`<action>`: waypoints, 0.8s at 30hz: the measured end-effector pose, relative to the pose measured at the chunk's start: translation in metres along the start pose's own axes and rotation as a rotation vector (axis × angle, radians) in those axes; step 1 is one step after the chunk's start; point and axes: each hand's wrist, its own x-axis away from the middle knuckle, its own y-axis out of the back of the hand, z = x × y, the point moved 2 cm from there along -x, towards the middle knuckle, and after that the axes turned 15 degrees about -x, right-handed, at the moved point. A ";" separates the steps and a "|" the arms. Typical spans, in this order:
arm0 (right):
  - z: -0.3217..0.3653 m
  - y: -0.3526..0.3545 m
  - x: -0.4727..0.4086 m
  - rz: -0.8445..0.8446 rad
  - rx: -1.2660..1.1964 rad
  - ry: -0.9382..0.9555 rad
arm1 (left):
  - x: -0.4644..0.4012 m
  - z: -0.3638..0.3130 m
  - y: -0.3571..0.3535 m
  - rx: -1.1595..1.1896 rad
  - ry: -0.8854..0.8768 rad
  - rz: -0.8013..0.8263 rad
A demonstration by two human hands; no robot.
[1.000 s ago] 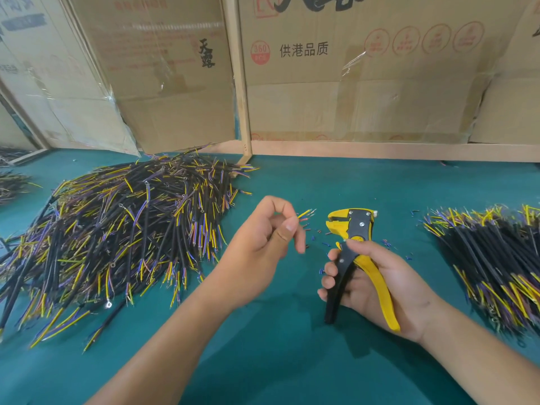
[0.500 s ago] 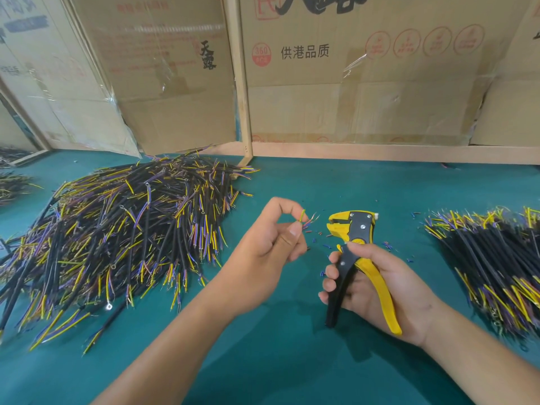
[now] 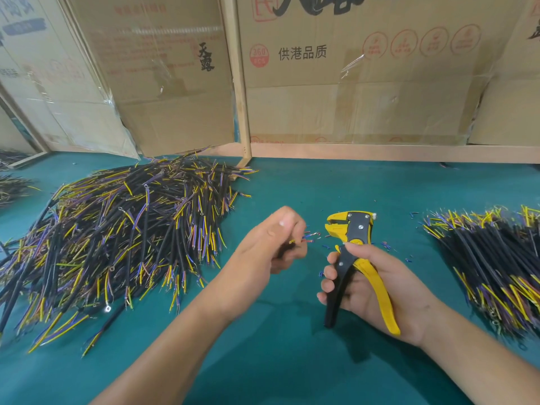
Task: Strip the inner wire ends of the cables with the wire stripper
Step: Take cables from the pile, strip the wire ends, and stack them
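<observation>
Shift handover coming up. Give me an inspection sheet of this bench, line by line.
Surface: teal mat, bare in front of the arms.
Job's things: wire stripper, yellow and black, head pointing away from the person, jaws apart with no wire in them; held cable with coloured ends.
Clutter: small insulation offcuts scattered around the stripper head.
Hands: left hand pinches the cable; right hand grips the stripper handles.
Cables: large heap on the left; second pile on the right.
Surroundings: flattened cardboard boxes behind a wooden frame.
</observation>
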 end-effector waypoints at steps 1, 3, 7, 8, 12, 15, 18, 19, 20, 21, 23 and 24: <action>0.000 0.000 0.000 0.002 -0.003 -0.001 | 0.001 -0.001 0.000 0.011 -0.006 -0.014; 0.000 0.000 0.000 -0.004 -0.012 -0.004 | 0.002 -0.005 0.000 0.031 -0.027 -0.026; 0.000 0.000 0.000 -0.014 -0.014 -0.003 | 0.003 -0.010 -0.001 -0.008 -0.082 -0.070; 0.000 -0.001 0.001 -0.012 -0.012 -0.002 | 0.003 -0.010 -0.002 -0.022 -0.089 -0.077; 0.000 -0.002 0.001 -0.013 -0.016 0.003 | 0.002 -0.009 -0.002 -0.090 -0.113 -0.117; 0.000 -0.002 0.001 -0.012 -0.021 0.002 | 0.002 -0.007 -0.002 -0.181 -0.142 -0.189; -0.001 -0.001 0.001 0.004 -0.018 0.001 | 0.002 -0.006 -0.001 -0.250 -0.152 -0.262; -0.001 -0.001 0.002 0.012 -0.014 0.003 | 0.002 -0.005 0.000 -0.259 -0.150 -0.276; -0.001 -0.001 0.002 0.018 -0.008 0.006 | 0.002 -0.004 0.001 -0.270 -0.149 -0.285; -0.001 -0.002 0.003 0.026 0.000 0.008 | 0.003 -0.004 0.001 -0.292 -0.150 -0.291; -0.001 -0.004 0.005 0.060 0.028 0.002 | 0.003 -0.002 0.001 -0.372 -0.156 -0.306; -0.002 -0.006 0.006 0.087 0.042 -0.005 | 0.004 -0.002 0.002 -0.417 -0.159 -0.316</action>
